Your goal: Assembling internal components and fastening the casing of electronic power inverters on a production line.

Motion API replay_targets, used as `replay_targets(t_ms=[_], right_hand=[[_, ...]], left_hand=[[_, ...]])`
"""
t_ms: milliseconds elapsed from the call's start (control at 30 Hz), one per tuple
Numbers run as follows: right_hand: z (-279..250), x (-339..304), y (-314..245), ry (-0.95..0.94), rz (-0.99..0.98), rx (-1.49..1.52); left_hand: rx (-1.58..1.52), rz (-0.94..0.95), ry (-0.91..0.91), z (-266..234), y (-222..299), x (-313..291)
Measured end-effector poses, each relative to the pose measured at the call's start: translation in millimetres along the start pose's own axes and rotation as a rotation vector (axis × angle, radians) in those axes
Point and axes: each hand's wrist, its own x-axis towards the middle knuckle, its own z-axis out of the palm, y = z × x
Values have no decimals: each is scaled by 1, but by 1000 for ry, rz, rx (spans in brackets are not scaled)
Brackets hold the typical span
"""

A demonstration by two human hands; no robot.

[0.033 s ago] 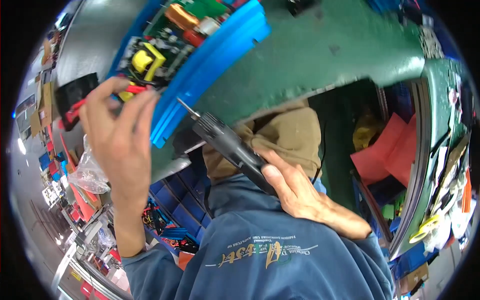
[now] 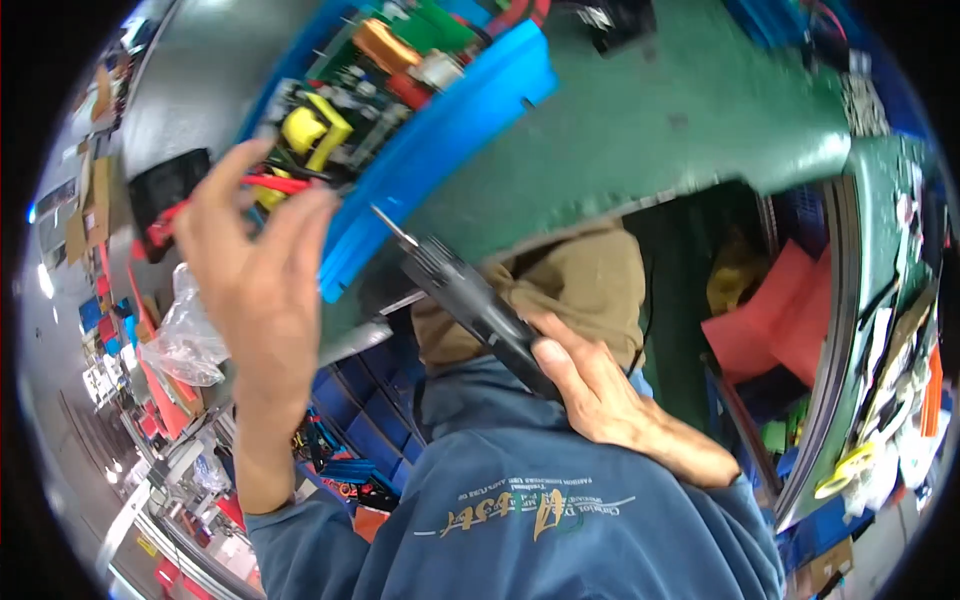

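Observation:
My right hand [image 2: 605, 395] is wrapped round the black body of an electric screwdriver [image 2: 480, 315]. Its thin metal bit points up and left, its tip close to the side wall of a blue metal housing [image 2: 440, 130]. Inside that tilted housing lies a green circuit board with a yellow-wrapped coil [image 2: 305, 130], a copper-coloured part [image 2: 385, 45] and several small components. My left hand [image 2: 260, 270], slightly blurred, is at the housing's near left end, fingers apart. A red wire [image 2: 275, 184] crosses the gap between them; I see no clear grip. A black end panel [image 2: 170, 195] sits beside this hand.
The green worktop [image 2: 680, 120] bends round to a right-hand section with a yellow tape roll [image 2: 845, 470]. A black part [image 2: 615, 22] lies beyond the housing. Blue bins [image 2: 365, 400] stand below on the left, near a clear plastic bag [image 2: 185, 335]. Red sheets [image 2: 775, 320] lie under the bench.
The housing, my left hand and the screwdriver appear slightly farther right and lower in view. My right hand keeps its hold on the screwdriver.

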Motion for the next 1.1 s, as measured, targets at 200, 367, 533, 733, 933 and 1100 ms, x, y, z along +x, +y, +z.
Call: replay_targets(t_ms=[200,367,533,733,933,1100], right_hand=[[-3,-3,7,-115,126,137],[-4,-5,1,-191,156,225],[0,-5,0,-241,272,380],[-3,-1,1,-319,304,506],[-2,-3,7,-317,323,532],[1,-5,7,-319,328,499]], left_hand=[[-272,66,-125,6,-17,13],[-327,46,-220,2,-16,12],[-415,41,-258,2,-24,16],[-548,36,-314,6,-33,19],[-548,78,-386,-1,-32,21],[-429,97,-474,-9,-26,11]])
